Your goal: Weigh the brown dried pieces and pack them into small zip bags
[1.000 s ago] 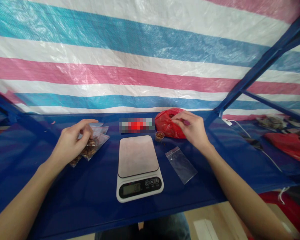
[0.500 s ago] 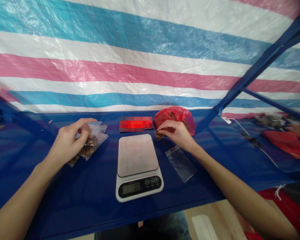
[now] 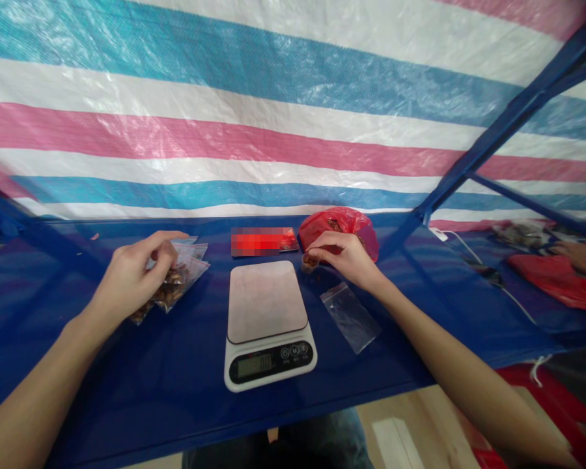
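Note:
My left hand (image 3: 139,267) rests over several small clear zip bags (image 3: 176,286) with brown pieces inside. Its index finger points outward while the thumb and other fingers curl in; what lies under the curled fingers is hidden. At the right, my right hand (image 3: 344,254) is closed in a pinch at the rim of a small clear cup (image 3: 309,266) of brown bits. Between the hands stands a white kitchen scale (image 3: 268,303), its pan bare and its display seeming to read 0.0. A flat zip bag (image 3: 351,317), seemingly with nothing in it, lies below my right hand.
Behind the cup sits a red plastic bag (image 3: 322,223) holding brown pieces. A red packet (image 3: 289,240), partly blurred out, lies behind the scale. Blue frame bars (image 3: 498,137) and a white cable (image 3: 510,296) are at the right, with another person's hand (image 3: 581,257) by red plastic.
The view has shifted slightly. More of the brown bits in the cup show beside my right fingertips. My left hand has stayed over the filled bags.

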`<state>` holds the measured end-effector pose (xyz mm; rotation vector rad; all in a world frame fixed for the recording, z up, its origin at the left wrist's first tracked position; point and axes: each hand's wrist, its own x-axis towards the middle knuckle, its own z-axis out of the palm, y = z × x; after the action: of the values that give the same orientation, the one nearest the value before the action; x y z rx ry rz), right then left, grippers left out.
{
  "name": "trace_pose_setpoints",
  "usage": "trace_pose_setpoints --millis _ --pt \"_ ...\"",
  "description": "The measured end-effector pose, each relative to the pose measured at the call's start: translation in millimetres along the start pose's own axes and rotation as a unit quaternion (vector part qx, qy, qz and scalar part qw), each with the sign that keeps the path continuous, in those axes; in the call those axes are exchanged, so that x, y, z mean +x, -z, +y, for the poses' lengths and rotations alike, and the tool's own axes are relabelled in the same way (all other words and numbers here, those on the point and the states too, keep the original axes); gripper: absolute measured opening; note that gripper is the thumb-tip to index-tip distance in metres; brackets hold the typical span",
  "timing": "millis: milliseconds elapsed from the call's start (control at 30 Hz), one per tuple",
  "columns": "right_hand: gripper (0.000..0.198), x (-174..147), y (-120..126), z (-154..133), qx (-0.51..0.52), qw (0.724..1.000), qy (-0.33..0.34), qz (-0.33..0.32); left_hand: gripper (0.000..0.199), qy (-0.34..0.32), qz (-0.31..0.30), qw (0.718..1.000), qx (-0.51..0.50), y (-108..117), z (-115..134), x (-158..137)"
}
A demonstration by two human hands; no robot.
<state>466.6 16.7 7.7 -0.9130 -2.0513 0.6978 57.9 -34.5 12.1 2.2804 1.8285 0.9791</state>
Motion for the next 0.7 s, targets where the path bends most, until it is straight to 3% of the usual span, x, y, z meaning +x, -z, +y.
trace_pose_setpoints --millis 367,700 --pt "0.027 2.2 1.3 0.6 -0.022 0.999 0.008 -0.034 0.043 0.000 -0.007 1.000 0.004 1.2 1.2 -0.2" --pt "0.016 -0.6 4.2 1.4 0.013 1.000 -0.002 0.015 0.040 -0.006 -0.003 1.000 0.004 1.5 -0.3 0.2"
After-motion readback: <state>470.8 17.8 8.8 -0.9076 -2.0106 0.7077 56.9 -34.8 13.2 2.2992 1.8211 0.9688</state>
